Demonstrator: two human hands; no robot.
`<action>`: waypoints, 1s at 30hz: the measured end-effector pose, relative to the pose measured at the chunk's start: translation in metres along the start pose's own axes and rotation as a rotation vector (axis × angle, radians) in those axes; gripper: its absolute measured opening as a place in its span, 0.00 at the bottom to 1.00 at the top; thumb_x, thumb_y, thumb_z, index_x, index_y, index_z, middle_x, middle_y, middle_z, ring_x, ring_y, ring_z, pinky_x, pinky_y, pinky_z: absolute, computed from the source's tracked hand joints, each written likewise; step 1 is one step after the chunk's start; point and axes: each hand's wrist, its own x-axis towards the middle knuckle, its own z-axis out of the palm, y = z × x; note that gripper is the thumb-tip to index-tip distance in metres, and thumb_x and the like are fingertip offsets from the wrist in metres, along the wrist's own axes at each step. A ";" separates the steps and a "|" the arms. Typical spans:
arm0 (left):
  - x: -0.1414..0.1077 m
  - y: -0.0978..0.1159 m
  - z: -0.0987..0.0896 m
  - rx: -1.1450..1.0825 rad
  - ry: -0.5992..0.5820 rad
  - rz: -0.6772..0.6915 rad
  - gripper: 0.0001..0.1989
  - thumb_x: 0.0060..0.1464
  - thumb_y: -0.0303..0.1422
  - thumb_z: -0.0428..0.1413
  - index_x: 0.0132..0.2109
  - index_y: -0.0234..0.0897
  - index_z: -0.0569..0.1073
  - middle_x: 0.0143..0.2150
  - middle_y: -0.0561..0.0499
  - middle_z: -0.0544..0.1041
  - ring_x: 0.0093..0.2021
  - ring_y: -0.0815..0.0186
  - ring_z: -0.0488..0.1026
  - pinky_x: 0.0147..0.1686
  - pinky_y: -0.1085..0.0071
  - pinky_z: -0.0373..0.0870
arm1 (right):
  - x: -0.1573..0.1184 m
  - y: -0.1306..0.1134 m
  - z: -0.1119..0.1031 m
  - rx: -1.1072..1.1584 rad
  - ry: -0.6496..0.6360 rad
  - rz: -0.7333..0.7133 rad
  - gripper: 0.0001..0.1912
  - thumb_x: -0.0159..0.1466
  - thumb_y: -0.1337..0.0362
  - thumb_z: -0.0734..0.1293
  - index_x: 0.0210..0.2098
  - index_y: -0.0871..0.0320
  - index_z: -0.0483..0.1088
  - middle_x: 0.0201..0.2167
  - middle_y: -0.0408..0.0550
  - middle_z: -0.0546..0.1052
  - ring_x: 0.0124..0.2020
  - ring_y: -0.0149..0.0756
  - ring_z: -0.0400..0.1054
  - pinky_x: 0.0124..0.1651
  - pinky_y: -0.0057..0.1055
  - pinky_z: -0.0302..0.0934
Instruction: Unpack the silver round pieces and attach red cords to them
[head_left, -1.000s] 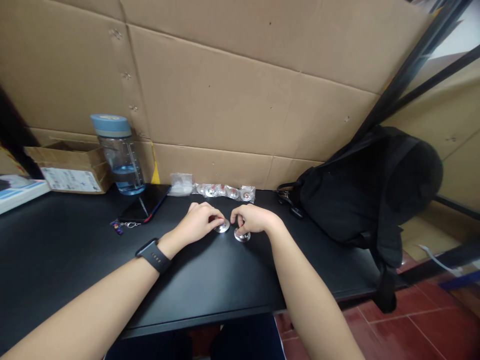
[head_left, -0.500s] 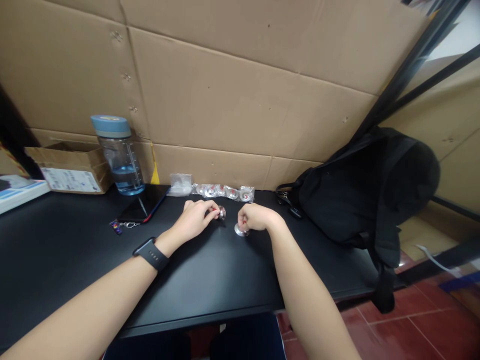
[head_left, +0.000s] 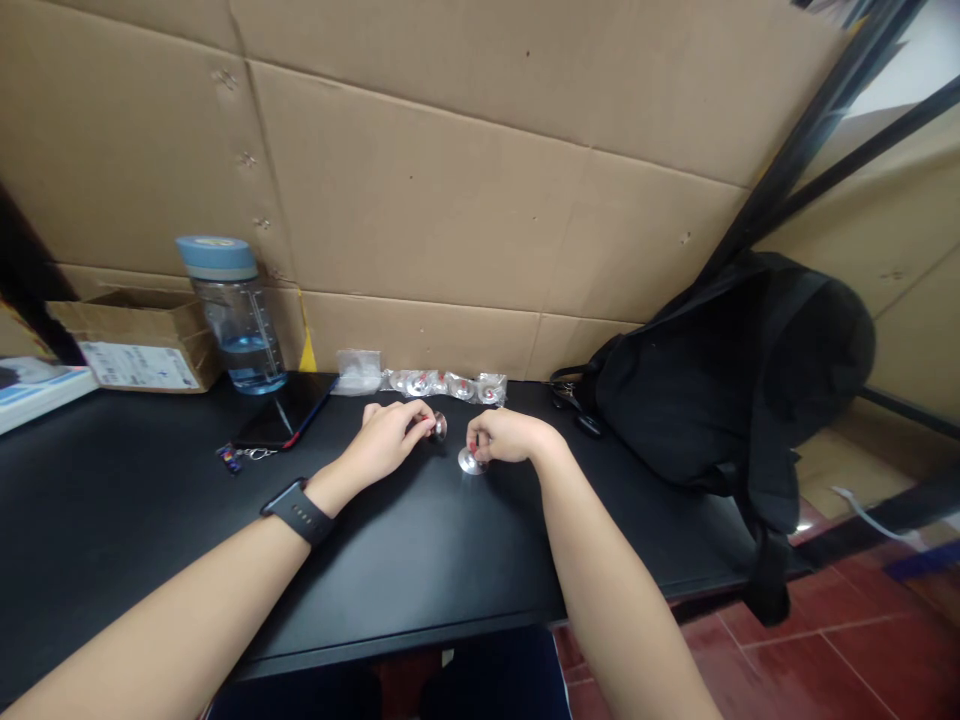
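**Two metal discs in hand, packets untouched**

Left hand (head_left: 390,440) pinches a small metal disc (head_left: 439,426) lifted off the table (head_left: 420,560); right hand (head_left: 504,438) grips a second disc (head_left: 470,461) resting there. At 12 o'clock, bagged discs (head_left: 442,384) lie unopened.

One head-worn view looks forward and down from close above the black counter (head_left: 150,520), facing the cardboard wall (head_left: 480,190); both forearms enter from the lower frame edge.

Bare black table (head_left: 420,560) is lying open at lower centre; the backpack (head_left: 720,390) is blocking the right, the water bottle (head_left: 236,315) the upper left.
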 end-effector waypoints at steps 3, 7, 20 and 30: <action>0.000 0.001 0.000 0.006 0.002 -0.010 0.12 0.68 0.40 0.50 0.41 0.43 0.75 0.40 0.55 0.83 0.45 0.59 0.77 0.49 0.62 0.54 | 0.004 0.000 0.004 -0.031 0.063 -0.006 0.04 0.58 0.66 0.73 0.33 0.59 0.78 0.31 0.46 0.82 0.28 0.30 0.70 0.30 0.24 0.57; 0.000 0.001 0.001 -0.001 0.000 -0.011 0.11 0.68 0.39 0.49 0.41 0.44 0.75 0.39 0.55 0.83 0.44 0.59 0.77 0.49 0.62 0.54 | 0.008 0.002 0.008 -0.027 0.103 -0.046 0.03 0.59 0.69 0.71 0.28 0.60 0.77 0.28 0.47 0.81 0.27 0.29 0.70 0.30 0.23 0.57; 0.000 0.000 0.001 -0.023 -0.003 0.000 0.12 0.68 0.40 0.49 0.41 0.43 0.74 0.38 0.54 0.83 0.42 0.59 0.78 0.48 0.63 0.57 | 0.010 -0.003 0.009 0.177 0.299 -0.250 0.07 0.59 0.76 0.68 0.34 0.60 0.75 0.28 0.43 0.80 0.30 0.28 0.72 0.36 0.23 0.59; -0.001 0.003 0.001 -0.084 -0.010 0.070 0.12 0.68 0.40 0.49 0.41 0.42 0.74 0.39 0.55 0.83 0.36 0.63 0.77 0.43 0.68 0.62 | 0.016 -0.004 0.008 0.319 0.612 -0.310 0.01 0.62 0.69 0.69 0.34 0.58 0.72 0.28 0.40 0.76 0.28 0.28 0.66 0.38 0.25 0.59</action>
